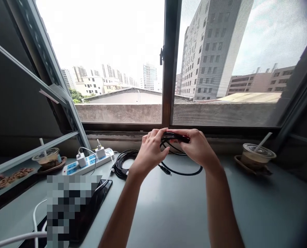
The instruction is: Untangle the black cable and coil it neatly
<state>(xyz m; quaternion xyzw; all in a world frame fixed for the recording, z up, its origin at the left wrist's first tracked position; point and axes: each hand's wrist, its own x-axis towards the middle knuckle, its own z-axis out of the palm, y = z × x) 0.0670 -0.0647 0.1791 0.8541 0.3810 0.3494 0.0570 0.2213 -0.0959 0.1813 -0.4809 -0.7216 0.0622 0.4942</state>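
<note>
The left hand (150, 151) and right hand (197, 146) meet above the middle of the table (174, 206), in front of the window (170, 69), with a cable (175, 137) between them. Its loop hangs down to the table. Just left of the left hand a coil (124, 162) lies on the table. Left of that is a power strip (87, 163) with two chargers (100, 151) on it. Farther left a cup (47, 157) stands on a saucer (52, 167). A second cup (256, 155) on a second saucer (240, 161) stands far right. A tablet (103, 193) lies at the near left.

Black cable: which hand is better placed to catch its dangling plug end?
Left, probably. The plug end hangs just below the left hand, while the right hand grips the black cable farther from it.
</note>
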